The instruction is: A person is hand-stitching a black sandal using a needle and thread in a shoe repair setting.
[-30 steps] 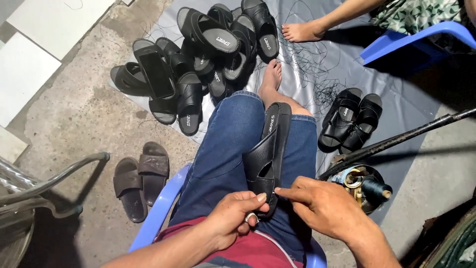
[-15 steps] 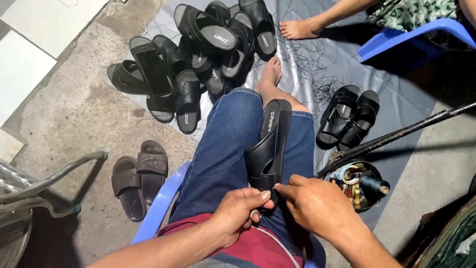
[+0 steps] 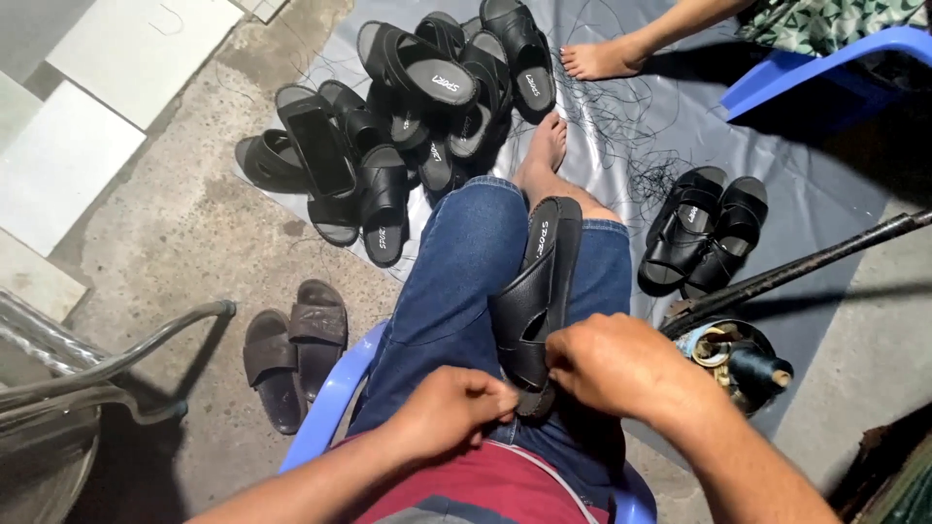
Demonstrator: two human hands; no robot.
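Concrete floor and a grey sheet lay below, strewn with a pile of black sandals (image 3: 417, 116). One black sandal (image 3: 539, 291) rested lengthwise along the person's lap, its near end pinched between the left hand (image 3: 456, 408) and right hand (image 3: 621, 364), fingers closed.
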